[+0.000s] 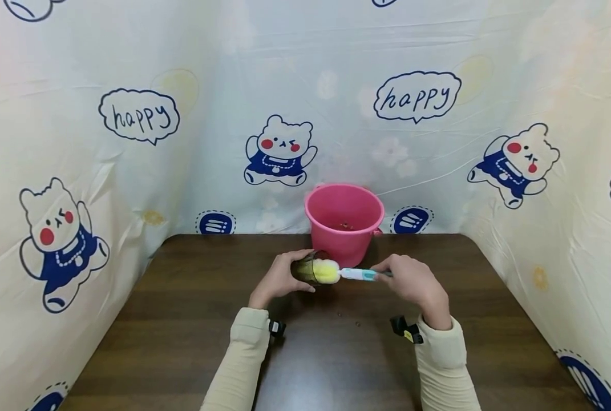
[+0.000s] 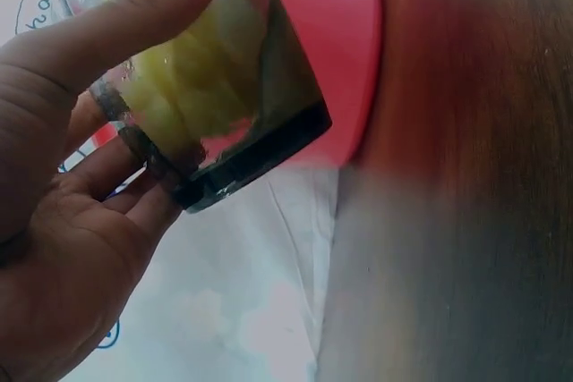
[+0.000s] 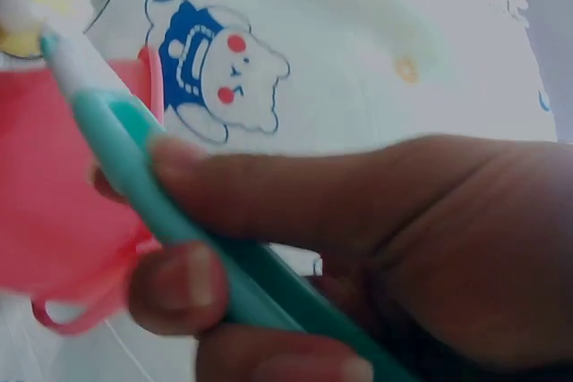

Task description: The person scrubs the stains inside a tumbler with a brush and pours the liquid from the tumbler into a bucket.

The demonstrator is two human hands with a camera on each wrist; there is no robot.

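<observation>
Left hand (image 1: pixel 278 278) grips the cup (image 1: pixel 303 270) over the worktop (image 1: pixel 192 319), well inside both side edges. Sponge (image 1: pixel 328 272) sits partly within. Bucket (image 1: pixel 344 246) stands behind, near the far edge. Right hand (image 1: pixel 413 279) grips the brush handle (image 1: pixel 357 274).

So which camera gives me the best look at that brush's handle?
The right wrist view: the brush handle runs large and close across it. The head view shows it small, partly covered by the right hand. The left wrist view shows no handle, only yellow sponge through the cup.
</observation>
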